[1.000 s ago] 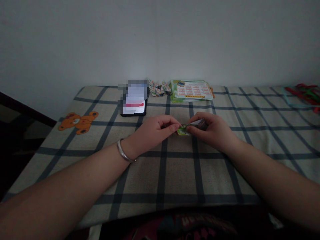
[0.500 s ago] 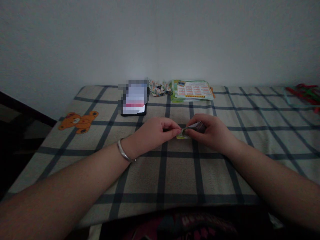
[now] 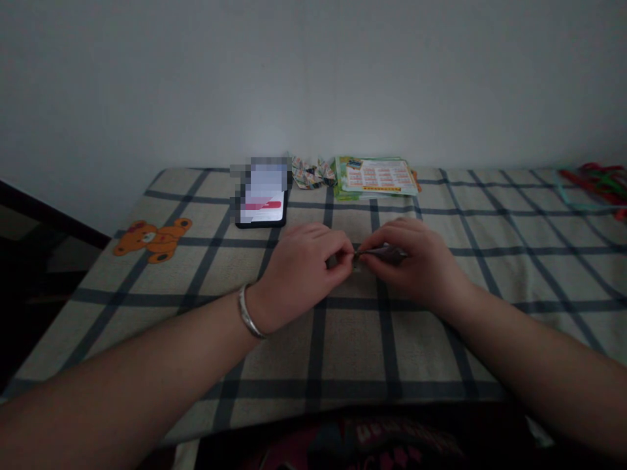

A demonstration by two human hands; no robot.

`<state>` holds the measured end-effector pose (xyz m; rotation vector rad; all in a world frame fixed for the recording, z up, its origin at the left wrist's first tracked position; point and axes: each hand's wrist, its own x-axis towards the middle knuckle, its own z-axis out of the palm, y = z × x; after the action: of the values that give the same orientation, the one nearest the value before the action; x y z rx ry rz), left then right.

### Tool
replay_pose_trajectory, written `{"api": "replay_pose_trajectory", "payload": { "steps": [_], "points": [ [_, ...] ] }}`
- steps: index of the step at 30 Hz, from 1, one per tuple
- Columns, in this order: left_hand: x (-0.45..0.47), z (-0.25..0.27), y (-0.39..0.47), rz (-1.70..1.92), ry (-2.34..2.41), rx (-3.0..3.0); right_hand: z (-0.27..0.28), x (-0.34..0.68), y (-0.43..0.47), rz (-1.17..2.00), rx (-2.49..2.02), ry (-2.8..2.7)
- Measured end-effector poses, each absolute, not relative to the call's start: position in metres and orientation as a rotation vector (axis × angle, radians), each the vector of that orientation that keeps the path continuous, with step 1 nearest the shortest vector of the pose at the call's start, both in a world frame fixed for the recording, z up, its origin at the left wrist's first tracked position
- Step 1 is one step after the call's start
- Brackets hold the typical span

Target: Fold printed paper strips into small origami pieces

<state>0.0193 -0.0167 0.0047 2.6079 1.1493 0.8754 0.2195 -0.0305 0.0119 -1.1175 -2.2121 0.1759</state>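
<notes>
Between my two hands is a small folded piece of paper [image 3: 385, 252], seen nearly edge-on above the checked cloth. My right hand [image 3: 410, 261] pinches it between thumb and fingers, with its greyish end lying back inside the palm. On its other end, the thumb and fingertips of my left hand [image 3: 311, 264] press together, almost touching the right fingertips. A silver bangle [image 3: 249, 312] circles my left wrist. Most of the paper is covered by my fingers, so its exact folds cannot be made out.
A checked tablecloth [image 3: 274, 378] covers the table. Towards the wall lie a phone [image 3: 264, 205] with a lit screen, folded paper pieces [image 3: 312, 175] and a stack of printed cards [image 3: 377, 177]. An orange bear cutout [image 3: 154, 240] is at left, red and green strips [image 3: 600, 186] far right.
The paper has turned from showing its flat face to nearly edge-on. My left hand has rolled and shifted slightly right, its pinch now closer to the right fingertips.
</notes>
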Motion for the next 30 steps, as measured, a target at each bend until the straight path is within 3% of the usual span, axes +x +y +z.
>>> {"api": "replay_pose_trajectory", "payload": {
  "steps": [7, 30],
  "points": [
    [0.021, 0.004, -0.018, 0.932, 1.180, 2.706, 0.013, 0.215, -0.031, -0.088, -1.142, -2.293],
    [0.024, 0.006, -0.020, 0.839, 1.157, 2.640, 0.008, 0.210, -0.031, 0.028, -1.030, -2.284]
  ]
}}
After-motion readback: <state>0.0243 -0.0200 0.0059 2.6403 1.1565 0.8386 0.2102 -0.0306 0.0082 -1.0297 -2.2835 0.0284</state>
